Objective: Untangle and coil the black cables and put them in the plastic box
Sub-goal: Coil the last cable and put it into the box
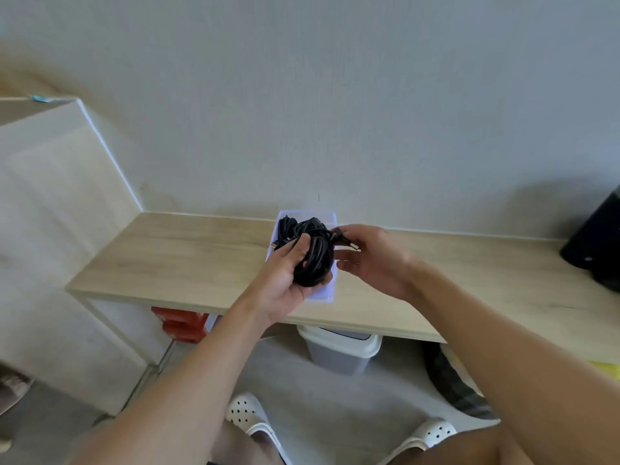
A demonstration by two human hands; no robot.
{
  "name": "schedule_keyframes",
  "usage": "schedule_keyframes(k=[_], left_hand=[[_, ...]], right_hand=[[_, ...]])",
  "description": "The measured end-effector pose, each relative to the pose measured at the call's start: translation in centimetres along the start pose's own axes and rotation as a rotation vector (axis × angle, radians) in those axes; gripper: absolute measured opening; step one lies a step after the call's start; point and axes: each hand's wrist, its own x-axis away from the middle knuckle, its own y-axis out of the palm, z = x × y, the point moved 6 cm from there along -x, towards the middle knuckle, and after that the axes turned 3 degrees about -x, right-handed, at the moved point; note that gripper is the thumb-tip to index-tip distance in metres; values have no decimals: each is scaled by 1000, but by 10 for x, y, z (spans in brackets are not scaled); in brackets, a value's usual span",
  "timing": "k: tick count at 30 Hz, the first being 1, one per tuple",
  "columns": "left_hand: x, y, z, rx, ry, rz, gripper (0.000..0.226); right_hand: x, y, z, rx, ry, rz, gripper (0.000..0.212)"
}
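Note:
A coiled bundle of black cable sits in my left hand, whose fingers curl round it just above the clear plastic box. More black cable lies in the far end of that box. My right hand pinches the cable's plug end to the right of the bundle. The box stands on the wooden table, close to the wall.
A dark cylindrical object stands at the table's right end. Under the table are a white lidded bin and red boxes. A white cabinet borders the table on the left.

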Motion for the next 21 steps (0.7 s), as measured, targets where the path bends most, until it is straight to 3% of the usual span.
schedule_keyframes(k=[5, 14, 17, 21], left_hand=[[13, 9, 11, 96, -23, -103, 41], [27, 19, 18, 192, -11, -140, 35], [28, 23, 17, 325, -12, -121, 31], [30, 28, 12, 376, -18, -133, 25]], right_hand=[[12, 15, -9, -55, 26, -178, 24], [18, 27, -26, 52, -110, -143, 18], [21, 29, -25, 78, -109, -204, 30], [21, 28, -24, 102, -145, -103, 17]])
